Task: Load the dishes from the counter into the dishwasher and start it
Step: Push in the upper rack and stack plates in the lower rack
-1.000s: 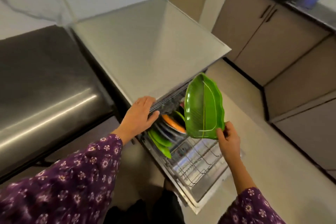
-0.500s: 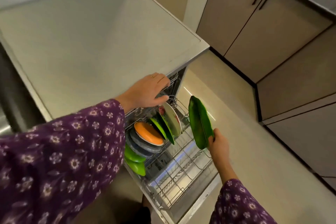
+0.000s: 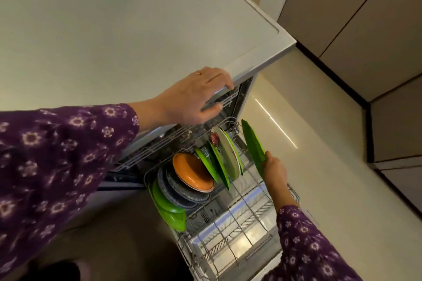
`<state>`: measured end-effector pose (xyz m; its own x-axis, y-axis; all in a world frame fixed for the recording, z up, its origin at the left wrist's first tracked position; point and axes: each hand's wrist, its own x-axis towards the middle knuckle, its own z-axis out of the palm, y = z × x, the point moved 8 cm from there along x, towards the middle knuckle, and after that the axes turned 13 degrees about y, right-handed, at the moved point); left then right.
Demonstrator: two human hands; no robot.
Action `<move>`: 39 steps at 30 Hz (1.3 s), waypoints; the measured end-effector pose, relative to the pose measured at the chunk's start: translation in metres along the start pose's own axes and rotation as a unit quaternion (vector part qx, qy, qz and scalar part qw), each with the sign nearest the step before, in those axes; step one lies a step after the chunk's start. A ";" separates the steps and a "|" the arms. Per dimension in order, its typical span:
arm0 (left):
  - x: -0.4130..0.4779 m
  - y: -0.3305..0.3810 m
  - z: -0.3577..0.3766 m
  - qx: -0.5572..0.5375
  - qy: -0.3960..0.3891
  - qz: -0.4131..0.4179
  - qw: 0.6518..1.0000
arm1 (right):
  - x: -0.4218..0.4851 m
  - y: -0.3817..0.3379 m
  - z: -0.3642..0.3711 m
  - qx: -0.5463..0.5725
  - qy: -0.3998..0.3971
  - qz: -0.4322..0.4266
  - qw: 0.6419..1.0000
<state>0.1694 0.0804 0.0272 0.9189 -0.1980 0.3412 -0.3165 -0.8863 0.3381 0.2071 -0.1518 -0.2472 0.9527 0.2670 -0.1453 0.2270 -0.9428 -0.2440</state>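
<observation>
My right hand (image 3: 274, 171) grips a green leaf-shaped plate (image 3: 252, 143) by its lower edge, holding it upright and edge-on over the dishwasher's lower rack (image 3: 230, 232). Just left of it, a white patterned plate (image 3: 226, 153) and green plates (image 3: 217, 164) stand in the rack. An orange bowl (image 3: 191, 172), grey speckled plates (image 3: 173, 189) and bright green dishes (image 3: 169, 210) sit further left. My left hand (image 3: 196, 96) holds the front edge of the upper rack (image 3: 159, 148), fingers curled over it, under the counter top (image 3: 114, 29).
The rack's front half holds only bare wire tines above the open door (image 3: 239, 248). Beige floor (image 3: 331, 189) runs to the right, bordered by brown cabinets (image 3: 365, 29) along the far right.
The view has dropped closer to the dishwasher. My right hand has lowered the green leaf plate toward the rack, beside the white plate. My left hand stays on the upper rack's edge.
</observation>
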 end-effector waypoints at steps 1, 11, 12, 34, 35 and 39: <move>0.000 -0.001 0.000 0.002 0.001 0.001 1.000 | 0.008 -0.003 0.009 -0.008 -0.006 -0.006 1.000; 0.003 -0.006 0.003 0.015 -0.004 0.000 1.000 | 0.055 -0.014 0.077 -0.014 -0.021 -0.034 0.999; 0.004 -0.006 0.004 0.018 -0.004 -0.001 1.000 | 0.058 -0.013 0.083 -0.007 -0.020 -0.028 0.999; 0.004 -0.006 0.006 0.023 -0.003 0.012 1.000 | 0.068 0.007 0.165 -0.018 -0.167 0.023 0.985; 0.004 -0.006 0.006 0.023 -0.002 0.013 1.000 | 0.069 0.006 0.158 -0.017 -0.161 0.029 0.986; 0.003 -0.005 0.003 0.022 0.007 0.020 1.000 | 0.077 -0.002 0.116 0.032 -0.084 0.053 0.995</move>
<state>0.1748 0.0827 0.0238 0.9025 -0.2281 0.3653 -0.3417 -0.8955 0.2851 0.2565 -0.1062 -0.3692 0.9219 0.2017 -0.3307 0.1087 -0.9542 -0.2788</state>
